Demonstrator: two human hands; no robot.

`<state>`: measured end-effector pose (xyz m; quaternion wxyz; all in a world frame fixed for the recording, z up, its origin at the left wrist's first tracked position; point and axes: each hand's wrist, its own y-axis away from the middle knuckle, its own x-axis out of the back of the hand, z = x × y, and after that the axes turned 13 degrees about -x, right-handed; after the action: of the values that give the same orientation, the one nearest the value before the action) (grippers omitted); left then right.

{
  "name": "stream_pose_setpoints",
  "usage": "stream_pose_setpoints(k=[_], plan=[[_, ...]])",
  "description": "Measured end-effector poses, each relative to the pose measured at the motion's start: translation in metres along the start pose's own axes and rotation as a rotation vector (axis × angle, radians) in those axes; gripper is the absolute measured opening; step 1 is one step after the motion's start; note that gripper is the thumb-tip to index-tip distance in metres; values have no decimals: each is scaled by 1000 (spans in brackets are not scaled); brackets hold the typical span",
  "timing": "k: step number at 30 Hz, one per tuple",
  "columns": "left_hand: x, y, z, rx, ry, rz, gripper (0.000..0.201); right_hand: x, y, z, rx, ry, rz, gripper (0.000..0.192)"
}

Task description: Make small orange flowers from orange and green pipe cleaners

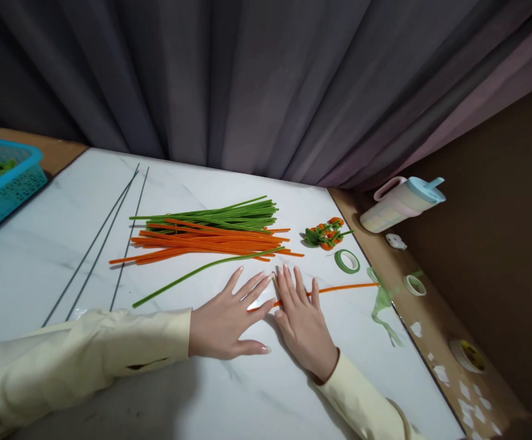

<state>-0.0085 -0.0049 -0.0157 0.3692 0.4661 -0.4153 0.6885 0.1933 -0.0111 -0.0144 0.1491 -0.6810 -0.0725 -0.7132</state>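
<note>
Left hand point(229, 318) and right hand point(300, 321) lie flat, fingers extended and grasping nothing, side by side near the front edge of the marble table point(27, 256). Both press on a single orange pipe cleaner point(339, 288), which runs from beneath them toward the right edge. A bundle of orange and green pipe cleaners point(211, 232) lies mid-table; a green tape roll point(347, 261) sits near the right edge.
</note>
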Motion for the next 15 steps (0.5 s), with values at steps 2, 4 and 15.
stream_pose_setpoints(k=[2,4,15], plan=[[1,-1,0,1,14,-9,71,0,1,-6,28,-21,-12,65],[2,-1,0,2,25,-22,71,-1,2,-9,35,-36,-28,66],[1,0,1,1,10,-7,67,-3,0,-4,-46,-49,-37,58]])
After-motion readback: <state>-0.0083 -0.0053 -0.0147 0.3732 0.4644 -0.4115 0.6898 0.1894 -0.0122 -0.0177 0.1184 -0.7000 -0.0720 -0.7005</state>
